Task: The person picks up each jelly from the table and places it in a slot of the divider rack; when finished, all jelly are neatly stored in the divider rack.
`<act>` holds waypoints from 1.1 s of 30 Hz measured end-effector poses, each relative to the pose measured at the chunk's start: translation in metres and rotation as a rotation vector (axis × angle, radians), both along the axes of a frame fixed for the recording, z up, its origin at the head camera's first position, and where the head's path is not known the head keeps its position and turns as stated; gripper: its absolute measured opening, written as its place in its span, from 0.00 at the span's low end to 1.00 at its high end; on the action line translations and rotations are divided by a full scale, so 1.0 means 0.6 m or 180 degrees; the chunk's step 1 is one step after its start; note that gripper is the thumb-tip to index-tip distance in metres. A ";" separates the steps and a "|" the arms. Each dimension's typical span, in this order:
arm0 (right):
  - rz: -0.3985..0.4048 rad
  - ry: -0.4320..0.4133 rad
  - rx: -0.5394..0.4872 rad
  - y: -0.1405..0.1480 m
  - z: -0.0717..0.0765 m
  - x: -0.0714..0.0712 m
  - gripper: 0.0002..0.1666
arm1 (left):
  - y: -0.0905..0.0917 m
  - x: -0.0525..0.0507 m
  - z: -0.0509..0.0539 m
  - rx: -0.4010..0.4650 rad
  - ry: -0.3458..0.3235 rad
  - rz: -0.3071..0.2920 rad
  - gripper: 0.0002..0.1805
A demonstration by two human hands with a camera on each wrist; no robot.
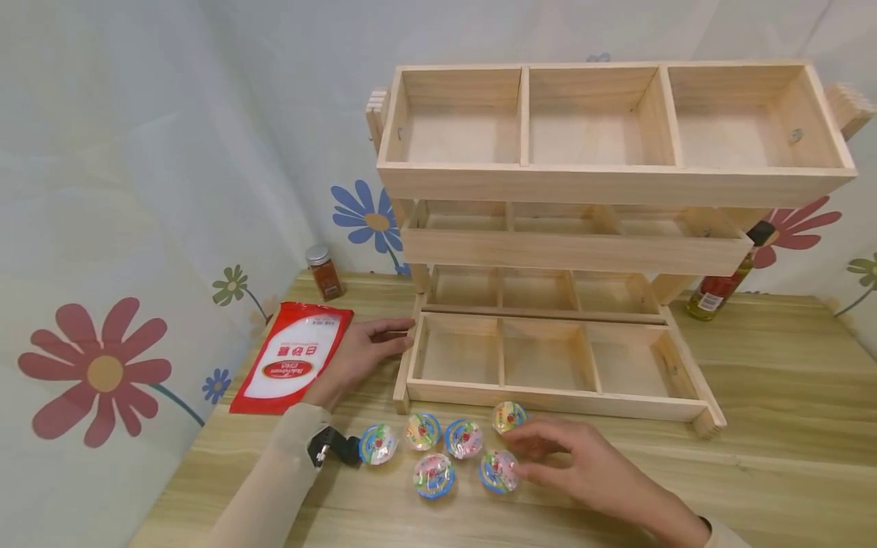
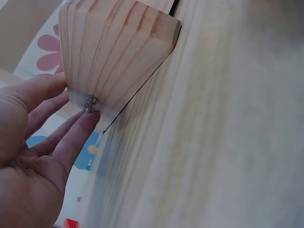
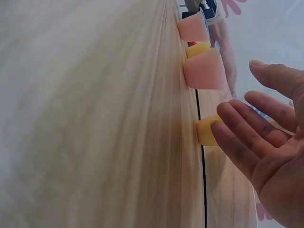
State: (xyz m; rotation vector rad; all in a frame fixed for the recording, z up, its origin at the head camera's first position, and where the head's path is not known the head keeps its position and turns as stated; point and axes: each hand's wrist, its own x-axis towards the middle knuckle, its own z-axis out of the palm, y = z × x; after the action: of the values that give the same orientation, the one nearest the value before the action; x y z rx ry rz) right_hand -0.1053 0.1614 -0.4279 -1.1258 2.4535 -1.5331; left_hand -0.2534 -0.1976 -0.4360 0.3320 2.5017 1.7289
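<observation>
My left hand [image 1: 358, 354] reaches to the left side of a wooden tiered rack [image 1: 555, 397]. In the left wrist view its fairly straight fingers [image 2: 78, 135] touch the rack's layered wooden end [image 2: 114, 52] by a small metal bolt [image 2: 90, 103]. Several small sealed jelly cups lie in front of the rack. My right hand [image 1: 592, 468] hovers with parted fingers beside a yellow cup [image 1: 509, 417] and a pink cup [image 1: 499, 471]. In the right wrist view a fingertip overlaps the yellow cup [image 3: 207, 131]; whether they touch, I cannot tell.
A red and white bag [image 1: 291, 361] lies under my left forearm's side of the table. Behind it stands a small spice jar [image 1: 325, 272]. A bottle with a dark cap [image 1: 719, 289] stands behind the rack's right side. The rack's tiers have three compartments each.
</observation>
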 end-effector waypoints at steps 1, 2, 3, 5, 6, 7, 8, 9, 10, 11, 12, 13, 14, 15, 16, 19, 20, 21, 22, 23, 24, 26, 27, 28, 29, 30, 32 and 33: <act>0.0022 -0.0005 0.0010 0.000 -0.001 0.000 0.20 | 0.000 0.000 -0.001 -0.0007 -0.0001 -0.0005 0.24; 0.0045 -0.0013 0.0015 0.000 -0.001 0.000 0.20 | -0.001 -0.001 -0.001 -0.0010 -0.0004 -0.0011 0.24; 0.0072 -0.0026 0.0026 0.000 -0.002 0.000 0.21 | -0.001 -0.001 -0.002 -0.0012 -0.0006 -0.0016 0.24; 0.0108 -0.0061 0.0043 0.001 -0.003 0.000 0.22 | -0.001 -0.002 -0.002 -0.0020 -0.0003 -0.0025 0.24; 0.0135 -0.0096 0.0044 0.000 -0.003 0.000 0.22 | -0.001 -0.002 -0.003 -0.0030 0.0001 -0.0025 0.24; 0.0154 -0.0130 0.0056 0.000 -0.003 0.000 0.23 | 0.000 -0.002 -0.003 -0.0043 0.0007 -0.0027 0.24; 0.0171 -0.0167 0.0059 -0.001 -0.004 0.000 0.23 | 0.000 -0.002 -0.002 -0.0046 0.0014 -0.0029 0.24; 0.0188 -0.0203 0.0068 -0.002 -0.004 0.000 0.24 | 0.000 -0.002 -0.003 -0.0047 0.0016 -0.0028 0.24; 0.0204 -0.0229 0.0069 -0.002 -0.005 0.000 0.24 | 0.000 -0.002 -0.003 -0.0040 0.0018 -0.0028 0.24; 0.0210 -0.0245 0.0083 -0.003 -0.006 0.000 0.24 | 0.000 -0.002 -0.002 -0.0036 0.0024 -0.0028 0.23; 0.0221 -0.0258 0.0095 -0.004 -0.006 0.001 0.25 | -0.001 -0.001 -0.002 -0.0033 0.0027 -0.0028 0.23; 0.0223 -0.0236 0.0112 -0.005 -0.007 0.001 0.25 | -0.001 -0.001 -0.001 -0.0020 0.0025 -0.0031 0.23; 0.0227 -0.0236 0.0115 -0.006 -0.008 0.001 0.24 | -0.001 -0.001 -0.001 0.0001 0.0022 -0.0033 0.23; 0.0232 -0.0232 0.0120 -0.006 -0.008 0.002 0.24 | -0.001 -0.001 -0.002 0.0006 0.0020 -0.0033 0.23; 0.0236 -0.0231 0.0128 -0.007 -0.009 0.002 0.24 | -0.001 -0.001 -0.002 0.0010 0.0021 -0.0038 0.23; 0.0251 -0.0266 0.0155 -0.009 -0.010 0.002 0.25 | -0.002 -0.002 -0.002 0.0001 0.0020 -0.0032 0.24; 0.0254 -0.0297 0.0170 -0.009 -0.010 0.002 0.25 | -0.002 -0.002 -0.002 -0.0006 0.0025 -0.0030 0.23; 0.0250 -0.0312 0.0191 -0.010 -0.010 0.002 0.25 | -0.002 -0.002 -0.002 -0.0009 0.0028 -0.0032 0.24; 0.0246 -0.0323 0.0212 -0.010 -0.010 0.001 0.25 | -0.002 -0.002 -0.002 -0.0005 0.0027 -0.0033 0.24; 0.0241 -0.0339 0.0228 -0.010 -0.011 0.001 0.26 | -0.002 -0.002 -0.001 0.0001 0.0028 -0.0036 0.24; 0.0235 -0.0354 0.0242 -0.010 -0.011 0.001 0.26 | -0.001 -0.002 -0.001 0.0009 0.0029 -0.0043 0.24; 0.0215 -0.0375 0.0272 -0.010 -0.011 0.001 0.27 | -0.001 -0.002 0.000 0.0017 0.0033 -0.0057 0.24; 0.0208 -0.0393 0.0281 -0.010 -0.011 0.001 0.27 | -0.002 -0.001 0.000 0.0023 0.0035 -0.0064 0.24; 0.0204 -0.0412 0.0285 -0.010 -0.011 0.000 0.27 | -0.002 -0.001 0.000 0.0024 0.0037 -0.0067 0.24; 0.0197 -0.0428 0.0291 -0.010 -0.011 0.000 0.27 | -0.002 0.000 0.001 0.0018 0.0040 -0.0068 0.24; 0.0191 -0.0435 0.0298 -0.011 -0.011 0.000 0.27 | -0.002 0.001 0.001 0.0010 0.0041 -0.0065 0.24; 0.0184 -0.0441 0.0297 -0.010 -0.011 0.000 0.27 | -0.003 0.002 0.002 -0.0017 0.0045 -0.0056 0.24; 0.0188 -0.0435 0.0289 -0.010 -0.010 0.000 0.27 | -0.003 0.002 0.002 -0.0031 0.0045 -0.0049 0.24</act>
State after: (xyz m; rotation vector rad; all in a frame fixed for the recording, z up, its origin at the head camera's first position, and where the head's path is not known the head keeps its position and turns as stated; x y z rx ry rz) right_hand -0.1054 0.1553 -0.4342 -1.0324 2.3530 -1.4168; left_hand -0.2520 -0.1994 -0.4349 0.3630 2.5096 1.7141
